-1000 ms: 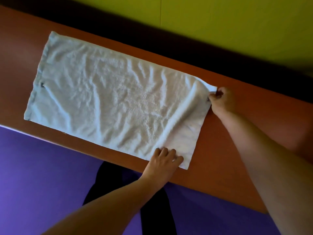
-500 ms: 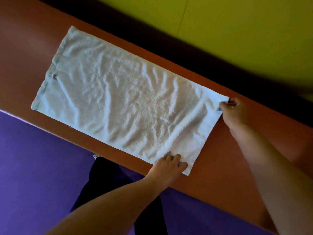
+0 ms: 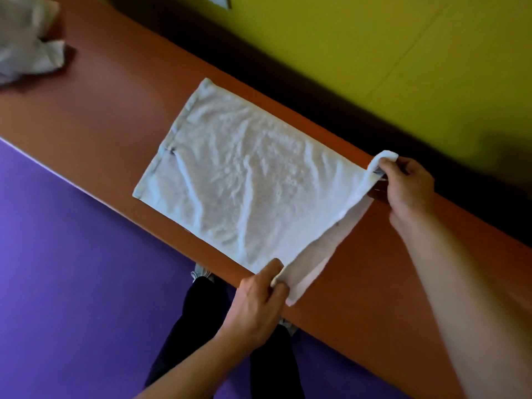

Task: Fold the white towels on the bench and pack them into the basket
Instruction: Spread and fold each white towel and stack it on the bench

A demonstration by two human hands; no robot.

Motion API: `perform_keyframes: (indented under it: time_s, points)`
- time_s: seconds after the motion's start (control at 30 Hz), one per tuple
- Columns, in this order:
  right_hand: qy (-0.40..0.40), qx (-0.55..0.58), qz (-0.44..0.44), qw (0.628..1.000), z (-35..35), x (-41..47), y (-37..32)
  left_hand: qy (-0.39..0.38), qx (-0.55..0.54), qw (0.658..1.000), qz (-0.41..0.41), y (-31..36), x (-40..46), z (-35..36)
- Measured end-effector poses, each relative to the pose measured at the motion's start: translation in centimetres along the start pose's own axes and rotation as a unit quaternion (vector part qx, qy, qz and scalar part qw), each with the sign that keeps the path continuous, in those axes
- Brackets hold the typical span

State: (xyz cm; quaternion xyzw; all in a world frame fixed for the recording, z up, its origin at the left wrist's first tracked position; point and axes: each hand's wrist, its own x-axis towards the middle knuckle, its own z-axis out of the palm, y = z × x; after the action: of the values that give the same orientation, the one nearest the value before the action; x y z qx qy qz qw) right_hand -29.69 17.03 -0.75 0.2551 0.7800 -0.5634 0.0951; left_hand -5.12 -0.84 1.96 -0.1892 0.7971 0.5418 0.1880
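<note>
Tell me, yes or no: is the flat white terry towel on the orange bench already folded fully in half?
No: the left hand and right hand have only lifted the white terry towel's right-end corners.

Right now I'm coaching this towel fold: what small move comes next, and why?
Probably carry the lifted end across toward the far short edge. The left hand pinches the near corner and the right hand the far corner of the towel, that end is raised off the bench, and the rest lies flat.
</note>
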Motion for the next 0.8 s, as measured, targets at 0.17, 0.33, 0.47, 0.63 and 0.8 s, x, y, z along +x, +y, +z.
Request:
perform_keyframes:
  time_s: [0.17, 0.33, 0.47, 0.63, 0.8]
  points:
    - [-0.053, 0.022, -0.022, 0.998, 10.6, -1.8, -4.7, 0.086, -0.050, 0.994, -0.039, -0.4, 0.8, -8.3]
    - [-0.075, 0.035, -0.004, 0.997, 20.2, -3.1, -7.9, 0.149, -0.045, 0.984, -0.091, -3.0, 2.6, -16.0]
    - [-0.086, 0.025, 0.008, 0.996, 26.9, -3.7, -9.5, 0.152, -0.017, 0.981, -0.118, -5.7, 5.0, -21.3]
    - [-0.066, -0.002, 0.012, 0.998, 33.0, -3.0, -9.4, 0.144, 0.021, 0.976, -0.161, -8.8, 8.6, -26.1]
    - [-0.099, -0.014, -0.002, 0.995, 35.9, -3.7, -9.0, 0.126, 0.063, 0.970, -0.200, -12.5, 11.4, -28.3]
